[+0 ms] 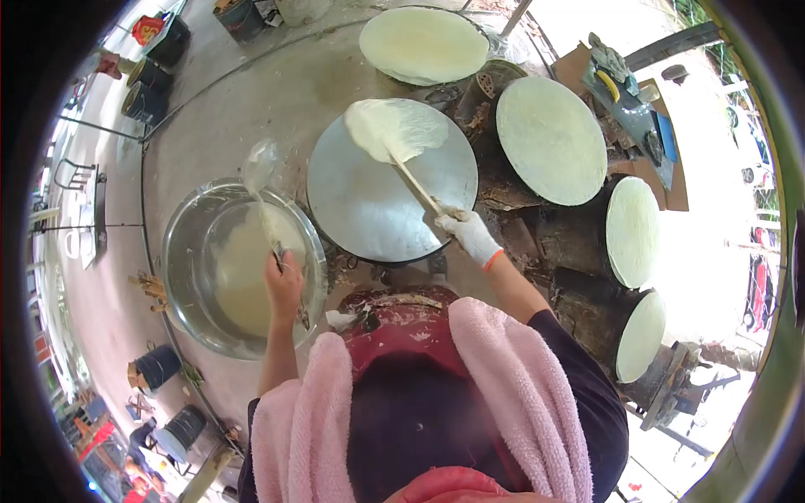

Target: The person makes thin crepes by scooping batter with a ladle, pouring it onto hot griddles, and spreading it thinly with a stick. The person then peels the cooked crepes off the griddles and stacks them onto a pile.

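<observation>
My right hand (470, 234), in a white glove with an orange cuff, is closed around the wooden handle of a batter spreader (414, 186). The spreader's far end meets pale wet batter (394, 130) on the far part of a round griddle (369, 205); the rest of the plate is bare grey metal. Bare and closed, my left hand (285, 281) grips a batter-smeared ladle (270, 222) over a large metal basin (179, 268). The ladle's far end looks translucent and blurred. Pale batter (251, 285) lies in the basin.
Several round griddles covered in pale sheets stand behind and to the right, among them a far one (423, 46) and a near-right one (551, 141). A cluttered board (625, 109) lies at the right back. Dark buckets (155, 367) stand on the floor at left.
</observation>
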A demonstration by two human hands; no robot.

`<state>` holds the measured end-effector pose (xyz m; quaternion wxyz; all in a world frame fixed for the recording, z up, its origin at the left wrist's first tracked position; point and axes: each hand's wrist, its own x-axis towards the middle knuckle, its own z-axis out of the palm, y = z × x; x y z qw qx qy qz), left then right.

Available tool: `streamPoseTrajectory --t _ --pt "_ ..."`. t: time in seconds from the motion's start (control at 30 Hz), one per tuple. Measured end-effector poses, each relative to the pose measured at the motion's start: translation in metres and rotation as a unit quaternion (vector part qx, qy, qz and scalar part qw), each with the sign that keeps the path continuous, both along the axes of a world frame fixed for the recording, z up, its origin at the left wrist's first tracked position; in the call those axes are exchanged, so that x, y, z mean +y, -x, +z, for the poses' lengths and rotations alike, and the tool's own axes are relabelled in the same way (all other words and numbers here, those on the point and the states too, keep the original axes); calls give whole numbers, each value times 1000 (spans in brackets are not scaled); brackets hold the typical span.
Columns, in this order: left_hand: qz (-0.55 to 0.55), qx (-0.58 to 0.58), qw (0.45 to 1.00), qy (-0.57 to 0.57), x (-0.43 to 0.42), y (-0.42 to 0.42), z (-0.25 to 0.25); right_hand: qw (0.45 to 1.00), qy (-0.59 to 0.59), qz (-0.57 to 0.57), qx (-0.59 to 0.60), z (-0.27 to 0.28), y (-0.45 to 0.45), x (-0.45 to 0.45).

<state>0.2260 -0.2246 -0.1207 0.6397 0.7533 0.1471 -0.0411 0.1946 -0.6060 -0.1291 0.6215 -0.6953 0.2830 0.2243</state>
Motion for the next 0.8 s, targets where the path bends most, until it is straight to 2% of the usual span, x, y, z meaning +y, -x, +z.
streamPoseTrajectory --t 0.03,0.07,0.1,0.13,0.17,0.23,0.3,0.33,0.43,0.47,0.5,0.57,0.6,0.7,0.73,0.77,0.8 --pt "5 23 1000 5 -4 7 11 999 12 32 -34 12 1 -13" --pt "11 45 999 9 -6 13 26 997 -2 12 -81 6 3 -33" --pt "18 65 998 14 -11 17 36 991 -18 -8 -130 -9 4 -57" --pt "30 54 998 6 -16 21 36 979 33 -69 -187 -54 0 -83" --pt "41 46 998 -3 -20 27 36 980 -12 -87 -180 -61 -7 -99" --pt "57 45 997 -21 -30 36 35 991 -8 98 -87 -23 -30 -93" --pt "74 58 995 -36 -42 43 33 991 -69 113 11 -14 -39 -72" --pt "82 71 993 -40 -46 48 32 991 -67 115 7 -16 -39 -65" --pt "113 89 989 -38 -59 58 33 979 -38 192 -53 -14 -46 -99" --pt "129 89 987 -30 -63 61 35 966 -103 137 -192 -45 -52 -118" --pt "145 90 985 -23 -67 66 36 976 -94 141 -135 -41 -67 -136" --pt "161 92 982 -21 -68 76 29 988 -103 57 -102 -61 -93 -150" --pt "169 93 981 -19 -70 80 27 978 -92 153 -110 -70 -102 -152" --pt "187 111 976 -30 -82 89 32 962 -104 248 41 -17 -97 -113" --pt "196 118 973 -29 -84 92 32 963 -108 249 -9 -41 -92 -105" --pt "205 123 970 -28 -85 95 31 959 -126 253 -10 -54 -95 -120" --pt "215 130 968 -27 -86 98 31 955 -145 258 -9 -36 -100 -131"
